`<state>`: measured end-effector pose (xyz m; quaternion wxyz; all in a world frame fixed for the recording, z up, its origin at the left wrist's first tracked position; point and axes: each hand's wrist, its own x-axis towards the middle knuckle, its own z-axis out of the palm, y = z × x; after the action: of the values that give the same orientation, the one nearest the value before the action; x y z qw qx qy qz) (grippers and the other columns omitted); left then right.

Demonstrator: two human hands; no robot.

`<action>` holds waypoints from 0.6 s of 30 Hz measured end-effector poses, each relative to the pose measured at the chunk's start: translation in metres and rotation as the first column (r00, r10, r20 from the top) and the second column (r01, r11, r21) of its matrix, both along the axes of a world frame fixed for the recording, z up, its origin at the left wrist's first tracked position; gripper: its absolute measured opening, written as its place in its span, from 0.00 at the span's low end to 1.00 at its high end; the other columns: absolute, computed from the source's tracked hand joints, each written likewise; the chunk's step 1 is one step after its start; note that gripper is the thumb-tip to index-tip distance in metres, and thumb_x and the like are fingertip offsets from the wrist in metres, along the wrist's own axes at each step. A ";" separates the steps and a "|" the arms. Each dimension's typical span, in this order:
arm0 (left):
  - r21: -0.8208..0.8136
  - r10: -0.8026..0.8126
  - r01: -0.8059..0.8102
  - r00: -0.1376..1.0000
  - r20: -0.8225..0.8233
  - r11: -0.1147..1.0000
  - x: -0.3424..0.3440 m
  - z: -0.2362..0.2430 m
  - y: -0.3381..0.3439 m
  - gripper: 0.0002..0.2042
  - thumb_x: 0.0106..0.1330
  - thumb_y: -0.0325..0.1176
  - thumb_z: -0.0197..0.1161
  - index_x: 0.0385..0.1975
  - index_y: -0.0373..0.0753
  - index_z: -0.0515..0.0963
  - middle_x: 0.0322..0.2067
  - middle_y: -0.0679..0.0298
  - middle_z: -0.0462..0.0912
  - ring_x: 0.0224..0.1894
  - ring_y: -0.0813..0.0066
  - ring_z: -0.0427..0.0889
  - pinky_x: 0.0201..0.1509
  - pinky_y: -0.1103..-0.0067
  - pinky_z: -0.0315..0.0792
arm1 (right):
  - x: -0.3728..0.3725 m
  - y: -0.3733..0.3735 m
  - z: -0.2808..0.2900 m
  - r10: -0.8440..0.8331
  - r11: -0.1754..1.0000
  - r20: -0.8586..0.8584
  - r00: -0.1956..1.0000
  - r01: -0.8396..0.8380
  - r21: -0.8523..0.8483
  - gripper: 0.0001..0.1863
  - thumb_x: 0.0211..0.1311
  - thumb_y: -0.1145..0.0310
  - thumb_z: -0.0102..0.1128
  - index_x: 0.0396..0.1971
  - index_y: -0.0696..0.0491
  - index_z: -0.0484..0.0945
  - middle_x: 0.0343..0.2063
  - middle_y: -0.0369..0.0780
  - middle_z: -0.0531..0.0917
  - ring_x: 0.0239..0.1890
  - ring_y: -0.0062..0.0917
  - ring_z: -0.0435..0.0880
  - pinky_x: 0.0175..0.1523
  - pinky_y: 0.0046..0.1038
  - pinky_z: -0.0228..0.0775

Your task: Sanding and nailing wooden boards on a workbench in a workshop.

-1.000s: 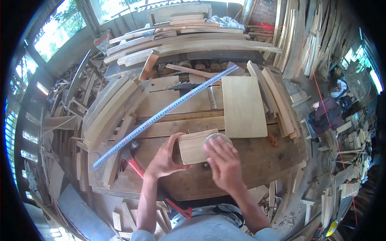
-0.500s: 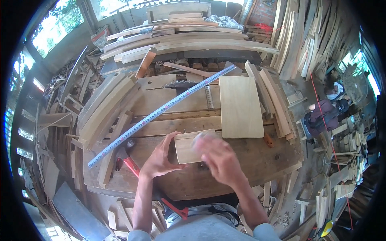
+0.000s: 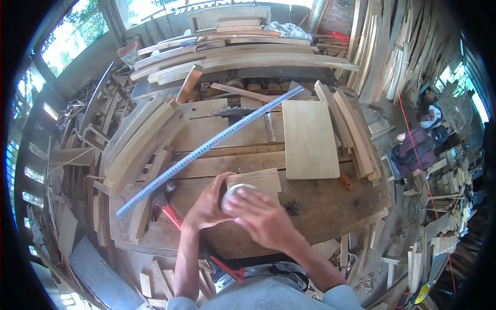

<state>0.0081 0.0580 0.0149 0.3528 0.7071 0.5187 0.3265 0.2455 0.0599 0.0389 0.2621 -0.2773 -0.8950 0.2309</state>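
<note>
A small pale wooden board (image 3: 261, 180) lies on the workbench in front of me. My left hand (image 3: 206, 207) grips its left end, fingers at the far edge and thumb toward the near one. Over the board's left part, my right hand (image 3: 266, 219) is closed on a rounded whitish pad (image 3: 231, 194), whose underside is hidden. The pad sits close to my left fingers. To the right lies a larger, smooth rectangular board (image 3: 311, 139). A long blue measuring strip (image 3: 218, 140) with printed marks runs diagonally across the bench beyond my hands.
A toothed saw blade (image 3: 232, 111) rises from the bench beyond the strip. A red-handled tool (image 3: 171, 215) lies left of my left arm. Timber strips (image 3: 142, 137) line the bench's left side, others (image 3: 356, 137) the right. Another person (image 3: 416, 150) is at far right.
My right hand has moved left and nearer to me with the pad, from the board's middle to its left part beside my left hand. The left hand keeps its grip.
</note>
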 end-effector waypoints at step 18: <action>0.056 0.015 -0.013 0.999 -0.043 0.998 -0.002 -0.001 -0.001 0.54 0.42 0.37 0.91 0.73 0.41 0.65 0.63 0.51 0.80 0.69 0.50 0.78 0.74 0.63 0.71 | 0.037 -0.007 -0.005 0.010 0.999 0.004 1.000 -0.011 0.052 0.20 0.79 0.63 0.59 0.66 0.43 0.84 0.70 0.39 0.81 0.76 0.34 0.74 0.81 0.44 0.59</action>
<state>0.0063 0.0571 0.0136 0.3191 0.7199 0.5218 0.3280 0.2825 0.0527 0.0340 0.2666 -0.2660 -0.9026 0.2084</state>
